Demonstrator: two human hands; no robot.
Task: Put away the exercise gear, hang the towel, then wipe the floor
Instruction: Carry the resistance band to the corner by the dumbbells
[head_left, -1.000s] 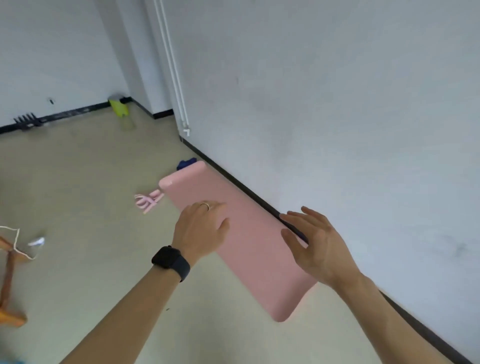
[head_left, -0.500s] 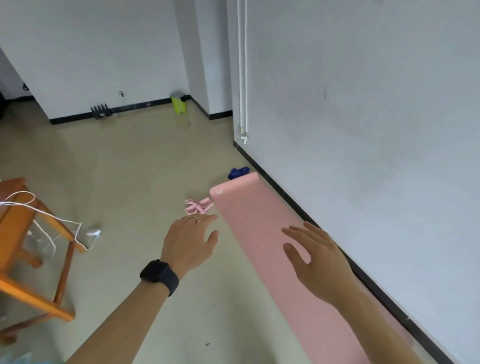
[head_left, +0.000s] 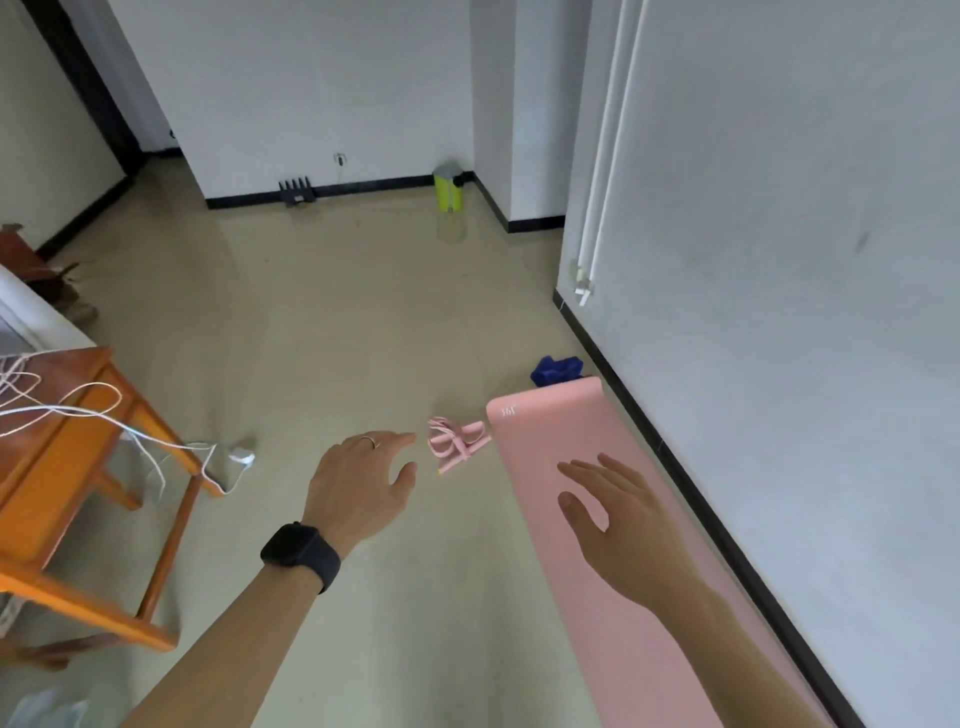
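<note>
Pink mat flat on floor, unrolled, long side just beside black skirting of right-hand wall, from bottom edge of view out to a rounded far end with small white print. Right grip over the mat, palm down, fingers straight and spread, nothing held; contact with mat: cannot tell. Left grip over bare floor left of mat, likewise splayed and empty, ring on one finger, black watch on wrist, fingertips near a pink skipping rope but apart from it. Rope bundled and tied, on floor, right by mat's far left corner. Blue thing just past mat's far end, by skirting; too small to identify. Left side: orange wooden bench, white cord trailing off it down to a small white plug on floor. Far wall: yellow-green bin in the corner, black pronged object against skirting. White pipes down right wall.
</note>
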